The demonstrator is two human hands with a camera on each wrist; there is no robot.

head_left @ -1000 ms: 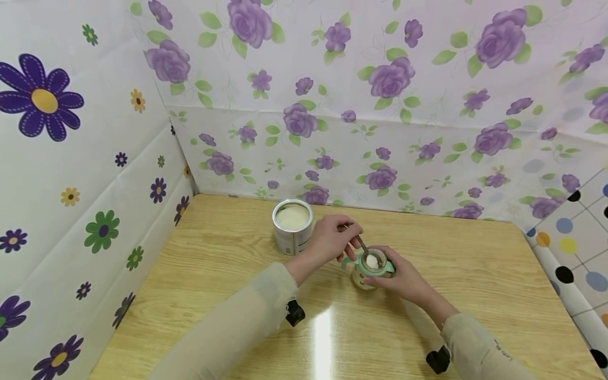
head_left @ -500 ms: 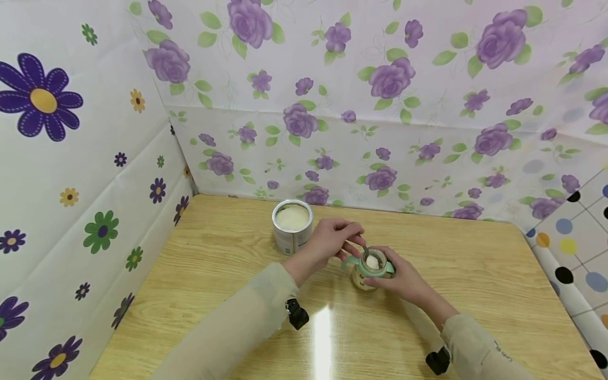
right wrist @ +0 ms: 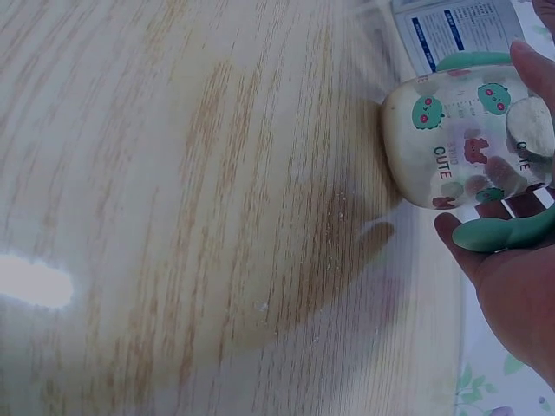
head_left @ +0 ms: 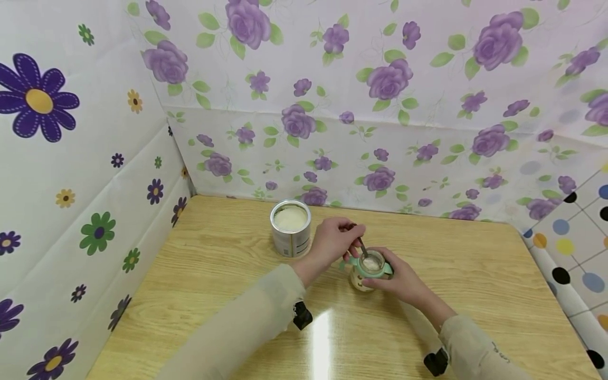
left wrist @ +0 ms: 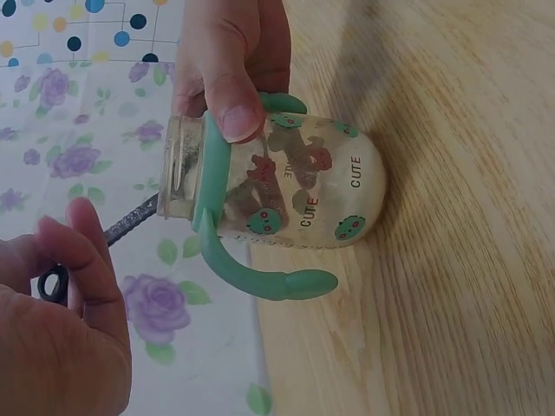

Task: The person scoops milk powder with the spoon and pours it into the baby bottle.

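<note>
A clear baby bottle stands on the table, its mouth uncapped, with a mint-green collar and two handles. The print "CUTE" and small cartoon figures show on it in the left wrist view. My right hand grips it around the collar, thumb on the green band. Between its fingers and thumb my left hand pinches a metal spoon by the looped handle end. The spoon slants down into the bottle's mouth. Through the bottle wall in the right wrist view, a whitish round shape shows inside.
An open can of pale powder stands behind my left wrist, towards the back of the wooden table. Flower-patterned sheets hang along the back and left. White specks dot the tabletop in the right wrist view.
The spoon has gone deeper into the bottle, and the white heap seen at its mouth has sunk lower. My right hand keeps the bottle in place. The head view has shifted slightly.
</note>
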